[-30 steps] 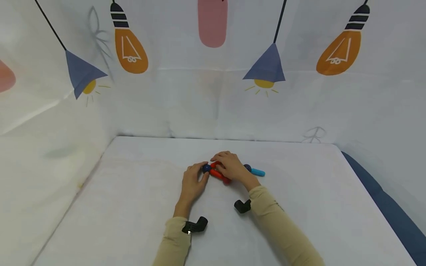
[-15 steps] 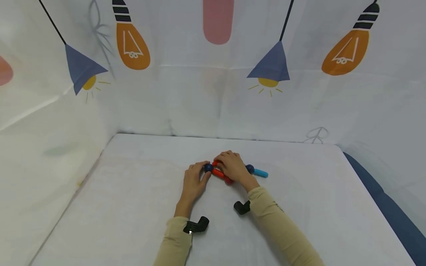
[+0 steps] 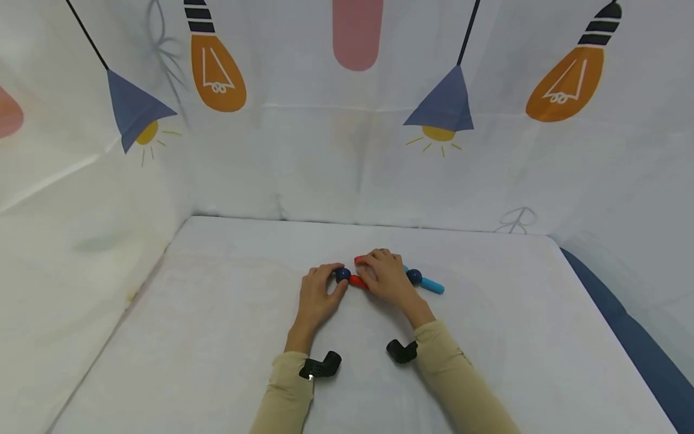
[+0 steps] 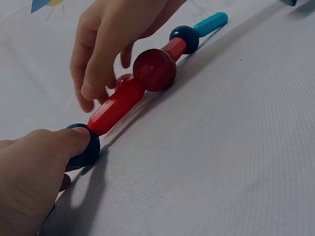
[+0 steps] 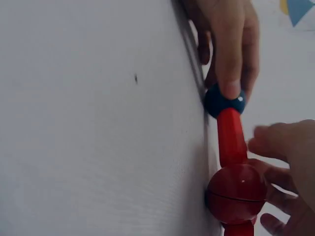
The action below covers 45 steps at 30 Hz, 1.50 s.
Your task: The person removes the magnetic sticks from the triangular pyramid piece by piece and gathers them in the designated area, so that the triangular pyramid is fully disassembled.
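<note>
My left hand [image 3: 316,299] pinches a dark blue ball [image 3: 343,275] between thumb and fingers. From that ball [image 4: 84,147] a red stick [image 4: 117,107] runs to a red ball [image 4: 155,70], then another red piece [image 4: 175,48] leads to a second dark blue ball [image 4: 185,38] and a light blue stick [image 4: 210,24]. My right hand [image 3: 387,278] is over the red parts, largely covering them in the head view. Its fingers hang loosely bent beside the red stick [image 5: 231,137], thumb apart from them. Another red end [image 3: 359,260] shows by its fingertips; its contact is unclear.
The pieces lie on a white table [image 3: 217,337]. A white sheet [image 3: 303,163] printed with lamps and bulbs stands behind and to the left. Dark blue material [image 3: 612,307] lies beyond the table's right edge. Each wrist carries a black device [image 3: 321,365].
My right hand has shifted slightly right. The upper red end has come away from the left dark blue ball, and the right dark blue ball with its light blue stick has moved right and slightly nearer.
</note>
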Motion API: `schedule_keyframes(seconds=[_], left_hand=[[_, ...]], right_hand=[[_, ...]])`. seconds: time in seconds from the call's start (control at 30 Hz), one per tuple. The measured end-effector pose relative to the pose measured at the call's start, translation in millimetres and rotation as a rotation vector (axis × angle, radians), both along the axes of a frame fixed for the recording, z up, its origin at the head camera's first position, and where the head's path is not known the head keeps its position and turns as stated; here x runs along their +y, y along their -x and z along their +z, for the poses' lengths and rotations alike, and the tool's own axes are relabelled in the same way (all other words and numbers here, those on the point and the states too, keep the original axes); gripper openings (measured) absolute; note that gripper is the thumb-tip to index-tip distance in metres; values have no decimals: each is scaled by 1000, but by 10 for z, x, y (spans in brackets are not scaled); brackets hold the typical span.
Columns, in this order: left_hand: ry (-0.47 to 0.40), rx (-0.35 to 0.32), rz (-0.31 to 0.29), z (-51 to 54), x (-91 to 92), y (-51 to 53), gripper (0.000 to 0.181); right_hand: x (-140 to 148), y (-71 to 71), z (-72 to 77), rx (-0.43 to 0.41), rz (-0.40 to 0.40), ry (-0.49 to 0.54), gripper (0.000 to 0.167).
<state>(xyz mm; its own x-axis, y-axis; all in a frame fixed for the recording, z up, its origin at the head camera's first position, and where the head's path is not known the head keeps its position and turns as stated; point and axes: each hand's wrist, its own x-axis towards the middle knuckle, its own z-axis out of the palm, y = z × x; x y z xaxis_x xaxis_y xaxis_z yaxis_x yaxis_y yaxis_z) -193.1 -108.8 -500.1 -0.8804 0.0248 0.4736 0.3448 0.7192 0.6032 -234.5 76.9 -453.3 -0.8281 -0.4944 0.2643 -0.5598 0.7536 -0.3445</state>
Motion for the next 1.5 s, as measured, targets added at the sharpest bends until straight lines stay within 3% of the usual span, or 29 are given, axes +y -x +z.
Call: schedule_keyframes(seconds=[0.2, 0.43, 0.6, 0.9, 1.17, 1.3, 1.4, 1.5], left_hand=[[4, -13, -14, 31, 48, 28, 34], [-46, -65, -32, 74, 121, 74, 36], [-102, -71, 29, 164, 132, 219, 35], [21, -143, 72, 221, 92, 517, 36], [94, -214, 57, 181, 59, 688, 41], [54, -206, 44, 219, 66, 691, 54], [12, -163, 38, 252, 109, 603, 53], [-31, -76, -70, 267, 189, 466, 40]], right_hand=[[82, -143, -9, -34, 41, -47, 27], [137, -200, -45, 10, 31, -39, 27], [159, -243, -67, 3, 42, 4, 25], [186, -366, -109, -129, 51, 122, 22], [328, -397, 37, -170, 46, 140, 17], [397, -363, 106, -225, 55, 105, 21], [443, -337, 131, -254, 60, 96, 23], [505, -321, 139, -268, 41, 92, 23]])
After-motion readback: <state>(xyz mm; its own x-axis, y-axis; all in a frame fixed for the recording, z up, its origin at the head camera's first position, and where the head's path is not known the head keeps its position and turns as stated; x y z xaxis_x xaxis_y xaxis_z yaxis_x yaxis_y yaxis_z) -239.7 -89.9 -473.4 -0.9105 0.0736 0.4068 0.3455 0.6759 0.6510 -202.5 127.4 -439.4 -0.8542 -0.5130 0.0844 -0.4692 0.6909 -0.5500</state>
